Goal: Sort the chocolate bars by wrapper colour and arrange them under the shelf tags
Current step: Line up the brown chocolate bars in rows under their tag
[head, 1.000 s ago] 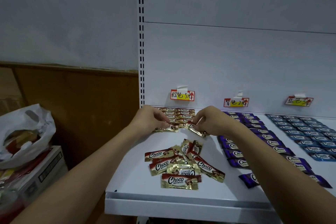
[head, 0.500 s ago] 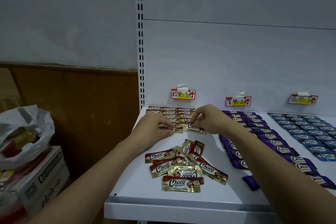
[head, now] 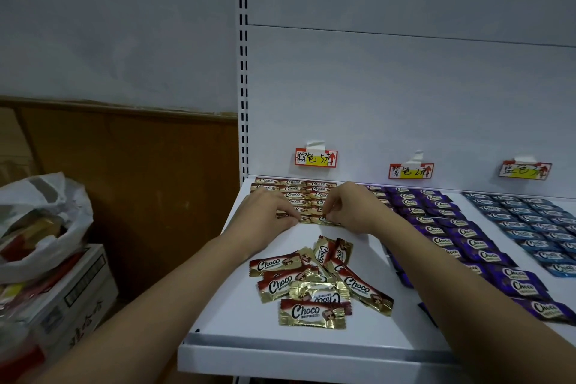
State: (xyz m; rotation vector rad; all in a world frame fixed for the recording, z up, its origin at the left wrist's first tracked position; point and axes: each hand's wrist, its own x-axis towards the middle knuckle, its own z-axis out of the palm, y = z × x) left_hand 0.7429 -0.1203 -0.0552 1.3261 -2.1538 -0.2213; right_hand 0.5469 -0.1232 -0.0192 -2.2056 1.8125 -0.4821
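White shelf (head: 237, 315), back panel carries three tags (head: 316, 158): left, middle, right. Under the left tag, brown-and-gold Choco bars (head: 294, 188) in neat rows, three across; exact count can't be read, my hands cover the near rows. Purple bars (head: 442, 212) rowed under the middle tag, blue bars (head: 530, 215) under the right one. Loose pile (head: 314, 284) of brown-gold bars at shelf front, roughly eight, overlapping, one face down. My left hand (head: 265, 215) pinches a brown-gold bar (head: 285, 214) at the near edge of the brown rows, fingers curled. My right hand (head: 352, 207) pinches another (head: 324, 219) just beside it. Left of the shelf: white plastic bag (head: 40, 221) with packets inside, sitting on a cardboard box (head: 78, 287).
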